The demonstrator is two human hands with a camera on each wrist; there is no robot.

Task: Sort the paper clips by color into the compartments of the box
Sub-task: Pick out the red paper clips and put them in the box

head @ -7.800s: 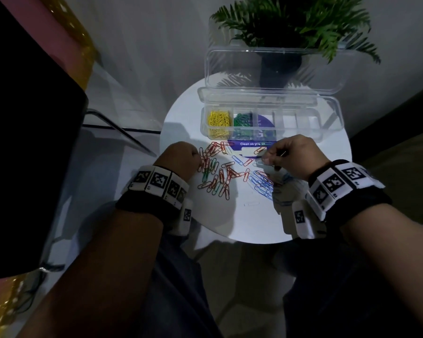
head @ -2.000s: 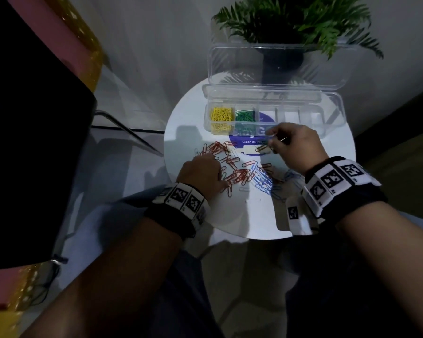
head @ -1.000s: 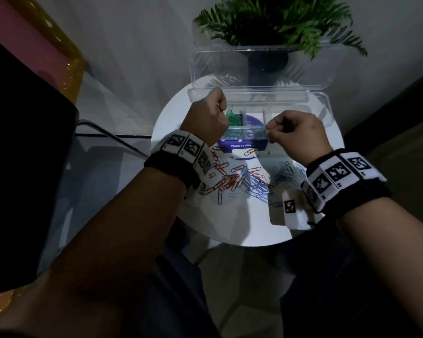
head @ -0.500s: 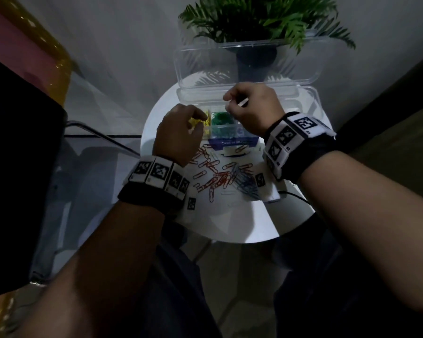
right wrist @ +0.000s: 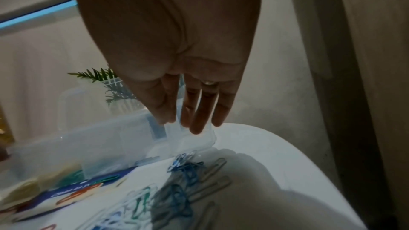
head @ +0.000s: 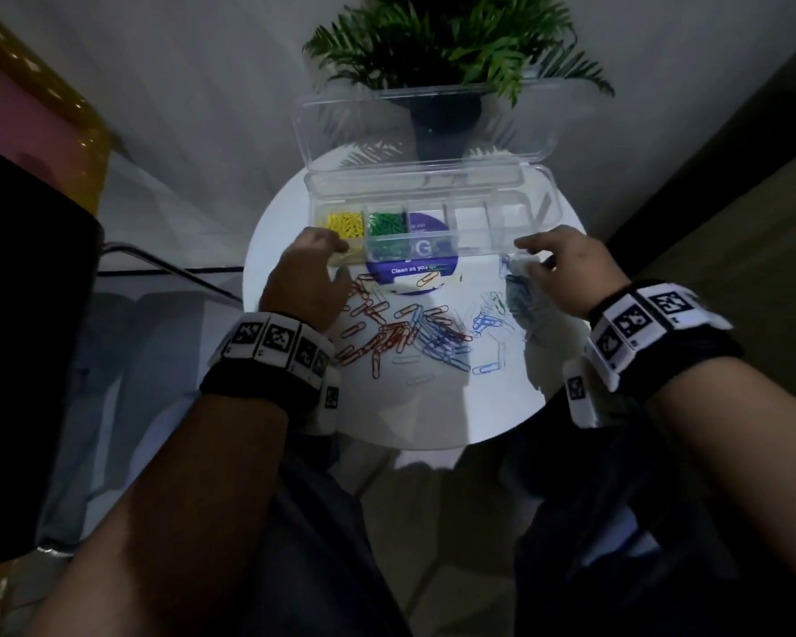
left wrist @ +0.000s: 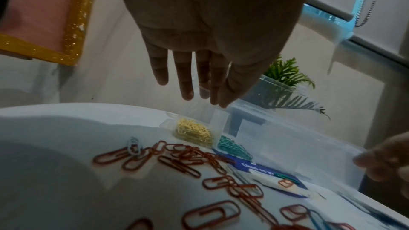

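The clear compartment box (head: 488, 248) stands open at the back of the round white table (head: 437, 411). Yellow clips (head: 346, 223) fill its leftmost compartment and green clips (head: 387, 223) the one beside it. Red clips (head: 378, 331), blue clips (head: 442, 344) and some white clips lie loose in front. My left hand (head: 332, 248) reaches the box's left front corner with straight fingers (left wrist: 186, 85) and holds nothing. My right hand (head: 531, 255) is at the box's right end, where its straight fingers (right wrist: 197, 116) touch the wall above a blue clip heap (right wrist: 183, 172).
The box lid (head: 428, 126) stands upright behind the compartments, with a potted plant (head: 446, 48) behind it. A purple sticker (head: 414, 268) lies under the box's front. The table edge curves close behind both wrists. A dark bulky object (head: 19, 337) fills the left.
My right hand has left the green compartment and swung to the box's right end. My left hand has dropped to the left front corner. Both now have straight fingers.
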